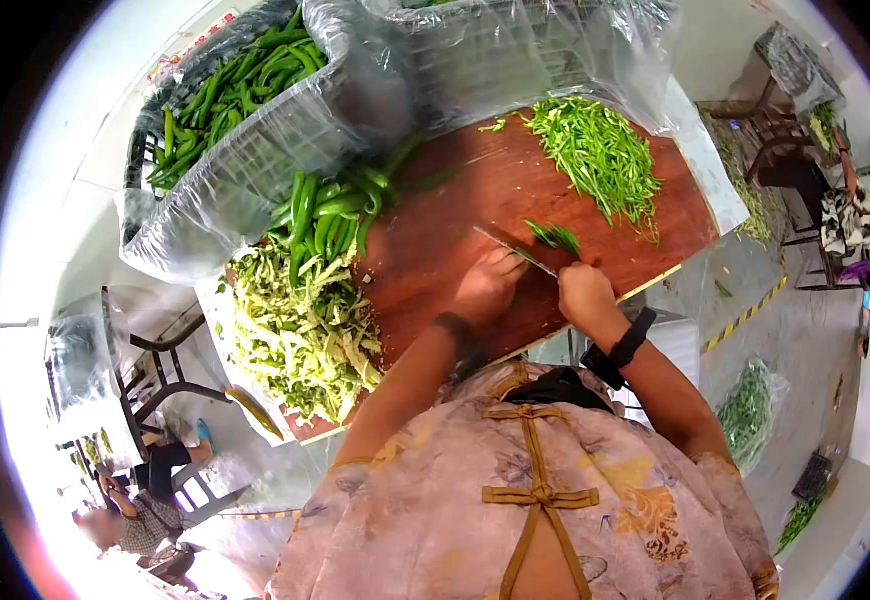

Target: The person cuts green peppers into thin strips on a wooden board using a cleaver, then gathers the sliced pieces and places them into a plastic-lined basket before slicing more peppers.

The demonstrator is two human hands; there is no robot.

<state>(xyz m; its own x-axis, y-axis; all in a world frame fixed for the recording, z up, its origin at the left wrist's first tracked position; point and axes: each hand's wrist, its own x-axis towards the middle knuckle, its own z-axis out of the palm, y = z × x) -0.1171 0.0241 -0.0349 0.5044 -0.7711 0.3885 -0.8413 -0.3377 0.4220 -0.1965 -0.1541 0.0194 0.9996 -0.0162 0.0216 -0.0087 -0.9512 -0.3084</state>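
My right hand (587, 293) is closed around the handle end of a knife (517, 251), whose narrow blade slants toward the far left above the board. Close to the blade, my left hand (491, 285) has its fingers curled together on the board; anything under them is hidden. Just beyond the knife lies a small bunch of sliced green pepper (553, 236). A larger heap of green pepper strips (600, 160) covers the board's far right. Whole green peppers (327, 212) are piled at the left, behind a mound of pale yellow-green pepper scraps (305, 335).
The reddish-brown board (435, 215) carries all this. Beyond its left end stands a plastic-lined crate (245, 175) of green peppers; more clear plastic (525, 65) hangs along the far edge. A seated person (150, 520) is at lower left. A bag of greens (750, 415) rests on the right floor.
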